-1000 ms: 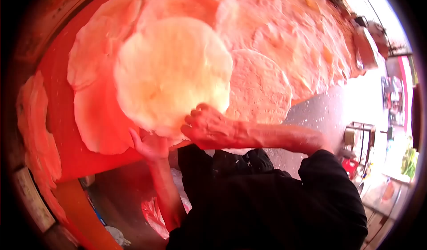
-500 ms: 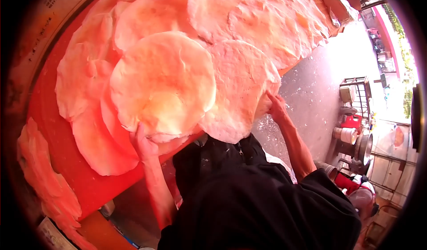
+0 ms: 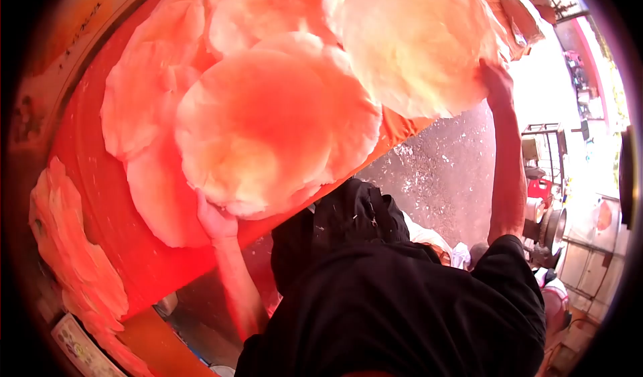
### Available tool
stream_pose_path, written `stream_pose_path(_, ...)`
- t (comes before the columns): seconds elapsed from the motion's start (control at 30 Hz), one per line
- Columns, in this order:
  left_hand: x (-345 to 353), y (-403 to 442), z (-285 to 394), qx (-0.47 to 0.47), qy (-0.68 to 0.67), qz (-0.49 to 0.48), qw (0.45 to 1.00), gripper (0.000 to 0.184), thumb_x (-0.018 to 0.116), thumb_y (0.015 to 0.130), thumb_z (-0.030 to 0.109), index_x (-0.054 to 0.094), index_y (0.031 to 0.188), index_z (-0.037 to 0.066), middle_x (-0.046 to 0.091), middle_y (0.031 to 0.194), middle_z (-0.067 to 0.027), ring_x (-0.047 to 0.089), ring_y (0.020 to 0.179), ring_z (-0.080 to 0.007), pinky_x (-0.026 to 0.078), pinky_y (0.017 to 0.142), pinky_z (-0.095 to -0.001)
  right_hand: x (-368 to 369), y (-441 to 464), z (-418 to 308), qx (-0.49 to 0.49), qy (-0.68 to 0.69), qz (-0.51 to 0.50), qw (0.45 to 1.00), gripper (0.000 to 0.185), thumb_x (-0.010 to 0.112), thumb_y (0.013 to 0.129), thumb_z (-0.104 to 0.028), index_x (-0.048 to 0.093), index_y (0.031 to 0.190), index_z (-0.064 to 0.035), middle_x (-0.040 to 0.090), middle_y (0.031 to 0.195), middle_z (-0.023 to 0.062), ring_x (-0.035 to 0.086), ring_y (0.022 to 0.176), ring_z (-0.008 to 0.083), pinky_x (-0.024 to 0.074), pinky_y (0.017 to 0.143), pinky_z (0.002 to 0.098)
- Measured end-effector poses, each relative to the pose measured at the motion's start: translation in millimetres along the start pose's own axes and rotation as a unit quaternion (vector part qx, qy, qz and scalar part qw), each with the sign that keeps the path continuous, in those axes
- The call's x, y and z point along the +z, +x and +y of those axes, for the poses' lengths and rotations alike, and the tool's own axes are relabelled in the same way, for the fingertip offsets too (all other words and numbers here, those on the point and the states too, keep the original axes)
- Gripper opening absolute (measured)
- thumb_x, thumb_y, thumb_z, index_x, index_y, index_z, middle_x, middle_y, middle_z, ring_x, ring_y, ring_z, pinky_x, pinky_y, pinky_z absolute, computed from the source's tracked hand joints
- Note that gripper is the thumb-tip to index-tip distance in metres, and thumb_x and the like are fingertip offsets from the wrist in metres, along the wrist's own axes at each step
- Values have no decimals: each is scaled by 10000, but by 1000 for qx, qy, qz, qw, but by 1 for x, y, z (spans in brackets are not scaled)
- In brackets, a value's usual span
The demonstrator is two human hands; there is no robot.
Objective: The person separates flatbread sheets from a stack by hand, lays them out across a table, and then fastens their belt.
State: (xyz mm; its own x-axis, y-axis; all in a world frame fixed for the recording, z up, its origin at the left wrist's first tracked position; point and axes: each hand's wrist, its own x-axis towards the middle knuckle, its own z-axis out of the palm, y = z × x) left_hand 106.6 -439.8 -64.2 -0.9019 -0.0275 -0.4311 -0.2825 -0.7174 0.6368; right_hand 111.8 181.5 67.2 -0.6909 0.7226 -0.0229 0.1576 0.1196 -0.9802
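Large thin round sheets, like flat dough, overlap on a red-covered table (image 3: 161, 270). My right hand (image 3: 494, 79) grips the right edge of one pale round sheet (image 3: 415, 42), which is spread over the sheets at the upper right. Around that edge the fingers are closed, partly hidden by the sheet. At the near edge of another round sheet (image 3: 261, 129), in the middle, is my left hand (image 3: 218, 219). Its thumb lies against the rim, and the other fingers are closed at the edge, partly hidden under it.
Strips of dough-like material (image 3: 77, 243) lie along the table's left side. A white-flecked floor (image 3: 435, 169) shows beyond the table's near edge. At the right stand a metal rack (image 3: 549, 142), a red container (image 3: 539, 189) and round pans (image 3: 552, 229).
My right hand has moved from the middle sheet out to the right, then up and away, carrying a round sheet to the upper right. My left hand remains near the middle sheet's near rim.
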Motion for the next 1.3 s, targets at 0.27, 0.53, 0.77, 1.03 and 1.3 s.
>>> stream_pose_path(0.27, 24, -2, -11, 14, -28, -46, 998, 428, 509, 1003, 343, 486, 1333, 72, 636, 1067, -43, 603, 811, -156, 509, 689, -305, 131, -115, 23, -36, -190, -162, 968, 537, 717, 868, -199, 517, 1338, -31, 676, 1088, 157, 655, 971, 214, 532, 790, 298)
stream_pose_path(0.53, 50, 20, 0, 38, 71, -104, 991, 216, 597, 968, 229, 531, 1078, 56, 619, 987, -33, 621, 897, -151, 513, 770, -286, 333, -264, -3, -112, -127, -523, 836, 545, 838, 726, -265, 647, 1170, -15, 691, 1040, 148, 674, 946, 243, 538, 808, 345)
stream_pose_path(0.77, 15, 21, 5, 48, 240, -27, 969, 152, 569, 957, 183, 580, 986, 34, 618, 1000, -51, 616, 921, -153, 490, 803, -283, 340, -262, 17, -161, -164, -527, 818, 468, 820, 716, -186, 671, 1138, -50, 689, 984, 118, 675, 855, 214, 556, 746, 324)
stream_pose_path(1.03, -48, 40, -15, 376, 497, -37, 781, 277, 523, 927, 115, 589, 1167, -7, 627, 1098, -112, 598, 1007, -206, 500, 854, -330, 368, -300, 29, -370, -302, -436, 763, 155, 556, 716, -85, 607, 849, -23, 614, 720, 171, 637, 712, 366, 490, 580, 459)
stream_pose_path(1.3, -28, -13, 23, 78, 106, 77, 988, 352, 525, 802, -75, 598, 1142, -20, 654, 1042, -97, 639, 930, -218, 553, 801, -341, 288, -96, -50, -159, 20, -414, 896, 206, 629, 802, -51, 660, 1004, -68, 688, 829, 78, 656, 676, 175, 546, 600, 304)
